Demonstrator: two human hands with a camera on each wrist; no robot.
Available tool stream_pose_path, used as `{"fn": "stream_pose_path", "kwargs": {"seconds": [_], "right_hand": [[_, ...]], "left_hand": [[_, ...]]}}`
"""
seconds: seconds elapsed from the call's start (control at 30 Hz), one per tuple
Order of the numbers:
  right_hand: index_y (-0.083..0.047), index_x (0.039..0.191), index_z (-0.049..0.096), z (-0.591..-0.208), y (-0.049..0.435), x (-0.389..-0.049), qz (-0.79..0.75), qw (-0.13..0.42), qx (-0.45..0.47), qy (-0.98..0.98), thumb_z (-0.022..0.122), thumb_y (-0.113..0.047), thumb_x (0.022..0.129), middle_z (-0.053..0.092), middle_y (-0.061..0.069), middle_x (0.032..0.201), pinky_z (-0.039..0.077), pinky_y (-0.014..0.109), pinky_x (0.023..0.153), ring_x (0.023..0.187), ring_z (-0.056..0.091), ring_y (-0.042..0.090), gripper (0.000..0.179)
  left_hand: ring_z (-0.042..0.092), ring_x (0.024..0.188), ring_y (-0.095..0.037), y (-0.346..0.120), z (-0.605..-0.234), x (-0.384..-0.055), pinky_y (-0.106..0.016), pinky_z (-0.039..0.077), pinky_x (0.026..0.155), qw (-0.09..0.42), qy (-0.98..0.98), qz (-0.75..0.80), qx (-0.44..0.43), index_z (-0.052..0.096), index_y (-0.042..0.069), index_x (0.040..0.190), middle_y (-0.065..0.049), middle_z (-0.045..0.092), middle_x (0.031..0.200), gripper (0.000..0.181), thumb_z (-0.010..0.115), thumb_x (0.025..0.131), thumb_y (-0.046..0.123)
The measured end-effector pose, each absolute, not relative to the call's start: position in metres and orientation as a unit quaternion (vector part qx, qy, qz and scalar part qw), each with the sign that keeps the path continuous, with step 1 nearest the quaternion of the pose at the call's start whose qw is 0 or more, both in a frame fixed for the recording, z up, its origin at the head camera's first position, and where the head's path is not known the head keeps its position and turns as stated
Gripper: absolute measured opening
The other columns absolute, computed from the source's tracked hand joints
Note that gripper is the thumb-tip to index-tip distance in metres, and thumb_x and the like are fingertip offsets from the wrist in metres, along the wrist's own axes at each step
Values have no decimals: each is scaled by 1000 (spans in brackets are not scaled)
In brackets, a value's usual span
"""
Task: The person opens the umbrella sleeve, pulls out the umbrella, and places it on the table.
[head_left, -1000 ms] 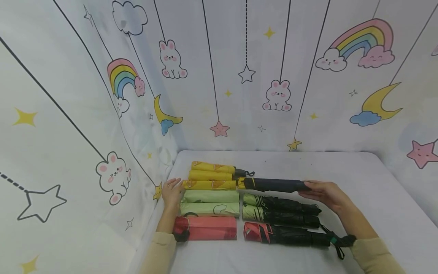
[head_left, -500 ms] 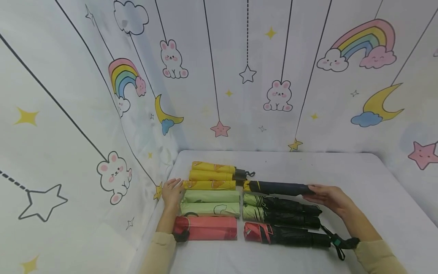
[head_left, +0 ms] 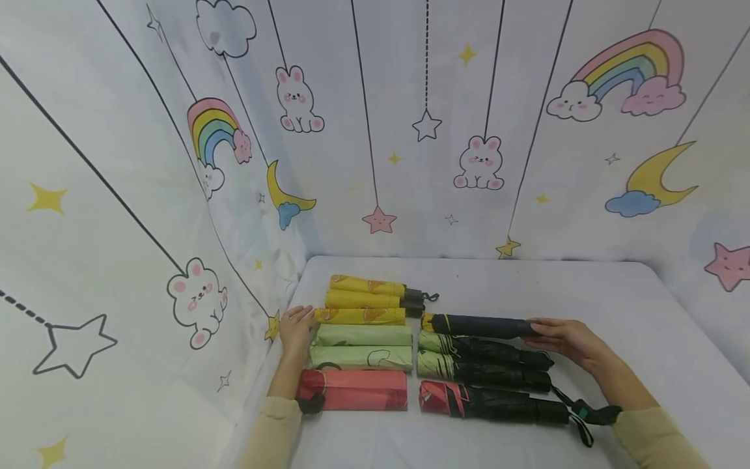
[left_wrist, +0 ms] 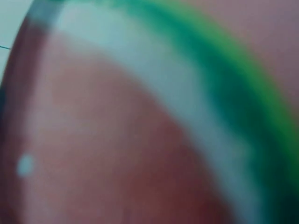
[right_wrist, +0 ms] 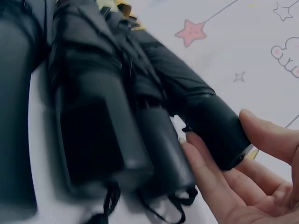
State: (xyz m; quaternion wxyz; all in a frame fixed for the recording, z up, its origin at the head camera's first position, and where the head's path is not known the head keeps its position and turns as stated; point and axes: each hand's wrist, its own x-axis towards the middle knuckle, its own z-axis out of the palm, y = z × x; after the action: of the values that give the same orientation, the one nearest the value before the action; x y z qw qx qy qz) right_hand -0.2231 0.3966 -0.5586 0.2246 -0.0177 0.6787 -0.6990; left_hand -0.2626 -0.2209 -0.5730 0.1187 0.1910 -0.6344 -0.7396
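In the head view, my right hand (head_left: 574,339) holds the handle end of a folded umbrella (head_left: 483,326), black with a yellow tip. The right wrist view shows the thumb above its black handle (right_wrist: 219,130) and the fingers beneath. Its yellow tip lies just right of a yellow umbrella cover (head_left: 363,316). At that cover's left end rests my left hand (head_left: 295,332), fingers extended; whether they press on it is hard to tell. A blurred watermelon print (left_wrist: 117,130) fills the left wrist view.
Two green covers (head_left: 363,335) and a red cover (head_left: 366,391) lie nearer, left. Beside them are black-green folded umbrellas (head_left: 486,374) and a red-black one (head_left: 492,400). Farther back lie two yellow umbrellas (head_left: 366,299) with black handles. A printed curtain (head_left: 381,163) backs the white table (head_left: 527,280).
My right hand has drawn the black umbrella to the right and slightly nearer, so its yellow tip now stands apart from the yellow cover. The left hand has stayed in place.
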Motion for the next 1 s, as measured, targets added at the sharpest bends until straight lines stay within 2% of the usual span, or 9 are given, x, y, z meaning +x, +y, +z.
{"fn": "stream_pose_path", "kwargs": {"seconds": [0.1,0.27,0.4,0.57,0.73,0.87,1.0], "right_hand": [[10,149,48,-560,400,-225,-663,227,-17,713,61,-20,107,72,8,129,58,26,96,120,70,26,53],[12,146,51,-561,400,-225,-604,221,-9,766,65,-24,105,69,17,133,60,38,97,116,72,25,57],[11,144,54,-560,398,-224,-555,210,-12,805,68,-29,103,65,24,137,61,40,96,116,72,27,59],[5,144,58,-557,396,-223,-525,192,-13,829,69,-32,102,63,26,139,63,39,91,111,73,28,57],[4,142,60,-553,395,-222,-495,185,-23,849,69,-33,102,64,27,137,64,42,88,107,75,29,56],[5,139,62,-548,394,-223,-458,180,-25,870,70,-34,101,65,29,133,65,42,85,104,76,31,56],[2,132,69,-542,390,-225,-412,159,-25,897,72,-38,99,72,25,122,66,36,77,93,76,26,52]], "left_hand": [[59,131,-44,-220,-573,-264,-18,60,81,118,-632,-741,192,42,-14,144,-34,57,141,56,62,92,-16],[57,132,-47,-219,-571,-265,-22,61,85,123,-623,-750,187,41,-16,144,-36,56,142,53,60,94,-15],[55,133,-46,-219,-570,-264,-23,62,83,125,-625,-748,188,41,-17,143,-37,55,142,52,61,95,-14],[55,134,-46,-221,-572,-266,-23,61,86,124,-636,-737,192,43,-17,142,-36,55,141,50,62,96,-12],[55,134,-45,-221,-571,-266,-24,61,89,126,-628,-744,192,42,-17,143,-37,53,143,50,60,97,-12],[53,136,-47,-222,-565,-264,-32,58,100,127,-616,-756,182,38,-18,145,-39,50,146,51,57,98,-12],[54,135,-45,-224,-559,-264,-36,54,107,121,-640,-737,180,40,-15,146,-36,53,145,52,59,98,-9]]}}
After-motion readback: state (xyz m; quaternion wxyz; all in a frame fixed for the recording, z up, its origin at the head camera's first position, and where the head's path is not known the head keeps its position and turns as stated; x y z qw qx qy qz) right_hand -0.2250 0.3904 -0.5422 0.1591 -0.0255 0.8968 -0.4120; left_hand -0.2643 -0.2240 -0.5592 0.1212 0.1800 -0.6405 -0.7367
